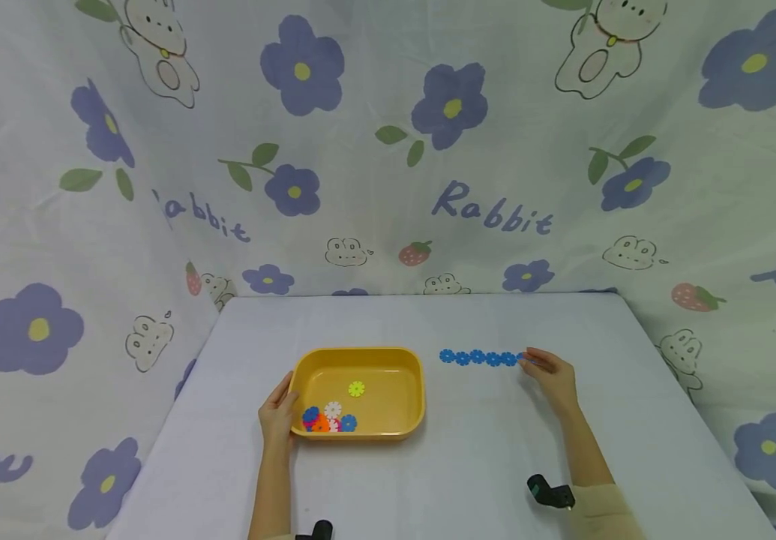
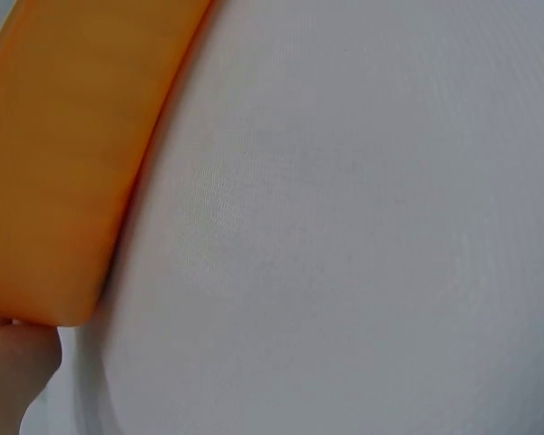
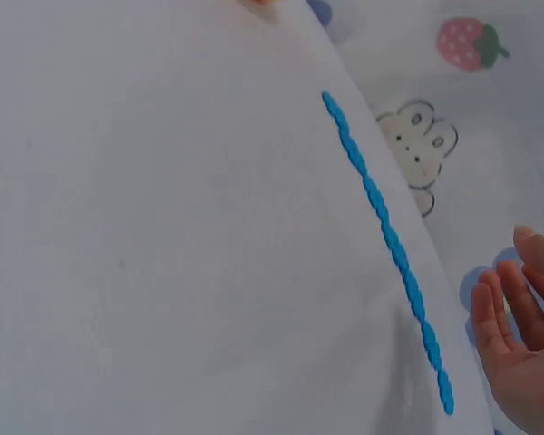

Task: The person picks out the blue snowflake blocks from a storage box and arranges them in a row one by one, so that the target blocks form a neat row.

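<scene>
My left hand [image 1: 277, 411] grips a yellow tray [image 1: 388, 433] at its left side, thumb over the rim. In the left wrist view the hand [image 2: 16, 372] shows at one corner of the tray's orange-looking outer wall [image 2: 63, 172]. Several flower-shaped plastic discs, including a yellow-green one [image 1: 357, 388], an orange one [image 1: 320, 424] and a white one [image 1: 332, 409], lie inside. To the right, a linked row of blue flower discs [image 1: 477, 357] stretches across the cloth. My right hand [image 1: 552, 379] is at its right end; in the right wrist view its loosely bent fingers [image 3: 526, 313] are beside the blue row [image 3: 390, 237], holding nothing.
White cloth [image 1: 468, 465] covers the table. Behind it and at both sides hangs a curtain [image 1: 374, 172] printed with flowers and rabbits. Black wrist-worn devices [image 1: 551, 493] show near both forearms.
</scene>
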{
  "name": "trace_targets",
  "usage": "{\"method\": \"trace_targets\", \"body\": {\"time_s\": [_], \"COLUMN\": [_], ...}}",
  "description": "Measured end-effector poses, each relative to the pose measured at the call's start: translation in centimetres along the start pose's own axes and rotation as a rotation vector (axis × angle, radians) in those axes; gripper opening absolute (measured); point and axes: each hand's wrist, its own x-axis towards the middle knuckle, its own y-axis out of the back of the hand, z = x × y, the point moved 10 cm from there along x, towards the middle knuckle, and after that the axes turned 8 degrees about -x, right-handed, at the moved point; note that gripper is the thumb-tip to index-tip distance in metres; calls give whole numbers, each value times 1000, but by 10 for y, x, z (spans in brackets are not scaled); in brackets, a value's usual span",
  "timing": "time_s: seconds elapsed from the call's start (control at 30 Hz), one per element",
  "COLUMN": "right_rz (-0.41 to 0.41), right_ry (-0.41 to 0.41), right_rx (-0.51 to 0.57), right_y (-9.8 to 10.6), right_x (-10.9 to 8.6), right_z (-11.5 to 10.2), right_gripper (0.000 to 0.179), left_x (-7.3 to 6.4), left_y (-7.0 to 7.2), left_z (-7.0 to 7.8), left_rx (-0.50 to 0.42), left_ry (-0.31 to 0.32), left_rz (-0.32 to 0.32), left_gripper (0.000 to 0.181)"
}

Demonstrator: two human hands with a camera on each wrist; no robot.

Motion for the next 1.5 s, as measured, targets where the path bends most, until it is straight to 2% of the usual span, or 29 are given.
{"method": "trace_targets", "body": {"time_s": [0.13, 0.33, 0.5, 0.6, 0.87, 1.0, 1.13, 1.23, 1.37, 1.5], "right_rz": [-120, -260, -366, -429, -586, -646, -660, -680, -729, -785], "right_ry": [35, 113, 166, 190, 166, 152, 131, 74, 6, 31], "right_rx": [33, 11, 12, 5, -8, -111, -251, -317, -294, -242], "right_y": [-34, -91, -136, -162, -237, -267, -284, -294, -306, -320], "right_x": [-6, -18, -39, -50, -59, -63, -67, -72, -81, -91], "right_z": [-21, -56, -95, -111, -97, -95, -93, -85, -79, -86], "right_gripper": [50, 49, 42, 41, 41, 41, 38, 38, 38, 39], "left_x": [0, 1, 1, 0, 1, 1, 0, 0, 0, 2], "left_y": [0, 1, 1, 1, 4, 3, 2, 1, -1, -2], "left_z": [1, 0, -1, -3, -1, -1, -2, -2, -1, 0], "left_rx": [-10, -1, 11, 9, 7, -2, -7, -8, -1, -1], "left_ry": [-9, 1, 6, 12, 6, 4, 10, 10, 7, 3], "left_rz": [-3, 4, -3, -7, 9, 3, -2, -4, -16, -18], "left_gripper": [45, 46, 46, 47, 46, 46, 47, 47, 47, 47]}}
